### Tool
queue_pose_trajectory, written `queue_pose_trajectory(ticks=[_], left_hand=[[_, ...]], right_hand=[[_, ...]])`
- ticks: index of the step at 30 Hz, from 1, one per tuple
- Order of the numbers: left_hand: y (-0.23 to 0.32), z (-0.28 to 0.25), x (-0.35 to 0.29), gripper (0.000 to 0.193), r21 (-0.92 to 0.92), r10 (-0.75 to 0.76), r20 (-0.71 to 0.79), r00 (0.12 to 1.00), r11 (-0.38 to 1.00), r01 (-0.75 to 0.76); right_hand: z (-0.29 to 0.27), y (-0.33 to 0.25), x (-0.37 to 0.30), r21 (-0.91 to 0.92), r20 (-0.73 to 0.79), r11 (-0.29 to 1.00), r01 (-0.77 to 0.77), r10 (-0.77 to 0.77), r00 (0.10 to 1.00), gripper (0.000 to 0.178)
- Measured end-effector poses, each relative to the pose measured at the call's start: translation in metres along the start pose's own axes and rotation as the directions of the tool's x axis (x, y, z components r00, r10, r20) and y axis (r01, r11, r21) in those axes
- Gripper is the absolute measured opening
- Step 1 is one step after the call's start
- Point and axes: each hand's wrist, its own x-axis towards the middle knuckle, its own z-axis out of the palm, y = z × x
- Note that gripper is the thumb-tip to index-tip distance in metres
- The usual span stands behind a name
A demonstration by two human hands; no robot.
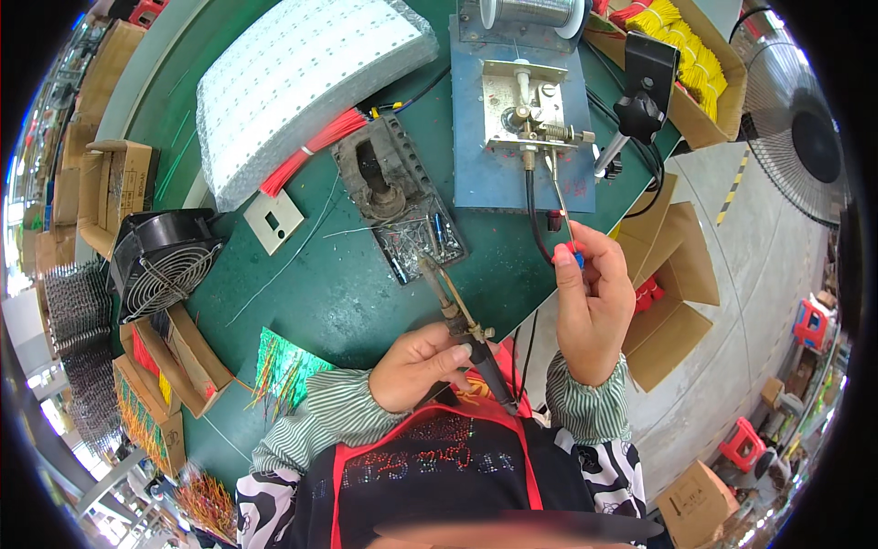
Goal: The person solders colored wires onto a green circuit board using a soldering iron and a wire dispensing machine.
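Note:
My left hand (425,366) is closed around the dark handle of a soldering iron (489,371). The iron's worn metal tip points up and away over the green table, and a thin brass-coloured tube runs along its barrel. Farther right, my right hand (593,306) pinches the red and blue handle of a small screwdriver (564,209). Its thin shaft reaches up to the metal solder feeder (535,105), at the spring and screw on the near side; whether the tip sits in a screw is too small to tell. A black feed tube (532,206) runs down from the feeder.
A soldering iron stand (380,197) with a tray of solder scraps lies beyond the iron. A solder spool (533,13) tops the feeder's blue plate. Around are a bubble-wrapped stack (311,82), red wires (315,151), a black fan (169,265) and an open carton (672,274).

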Motion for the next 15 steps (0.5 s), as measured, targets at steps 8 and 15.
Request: queue_pose_trajectory(ticks=[8,15], left_hand=[[-0.0029,-0.0017,0.0002,0.03,-0.009,0.004,0.005,1.0,1.0,-0.004],[0.0008,0.001,0.0002,0.029,-0.001,0.003,-0.008,1.0,1.0,-0.003]], right_hand=[[-0.0009,0.0026,0.0038,-0.125,-0.035,0.976,0.176,-0.182,0.983,0.018],[-0.0004,-0.0014,0.004,-0.145,-0.005,0.976,0.162,-0.165,0.986,0.018]])
